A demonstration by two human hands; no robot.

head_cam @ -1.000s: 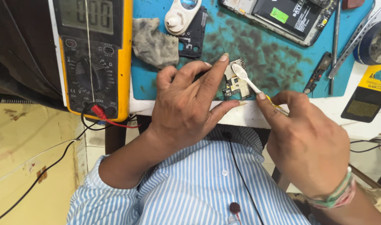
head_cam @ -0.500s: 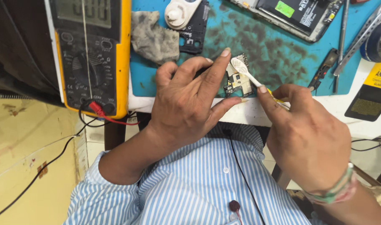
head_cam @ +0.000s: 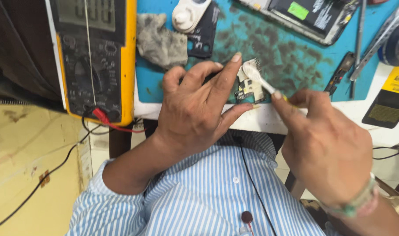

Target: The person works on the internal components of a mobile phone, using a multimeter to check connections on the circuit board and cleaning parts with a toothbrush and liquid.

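Stained teal work mat (head_cam: 295,65) covers a white bench. Left hand (head_cam: 195,109) pinches a small circuit board (head_cam: 248,87) at the mat's front edge; right hand (head_cam: 326,144) grips a brush (head_cam: 258,76) touching it.

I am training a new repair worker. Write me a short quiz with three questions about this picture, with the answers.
1. True or false: the left hand holds the small circuit board.
2. Which tool does the right hand hold? A) white brush B) soldering iron C) scissors
3. What colour is the work mat?

Key
1. True; the fingers pinch it above the mat's edge.
2. A; its bristles touch the board.
3. Blue-green, with dark stains.
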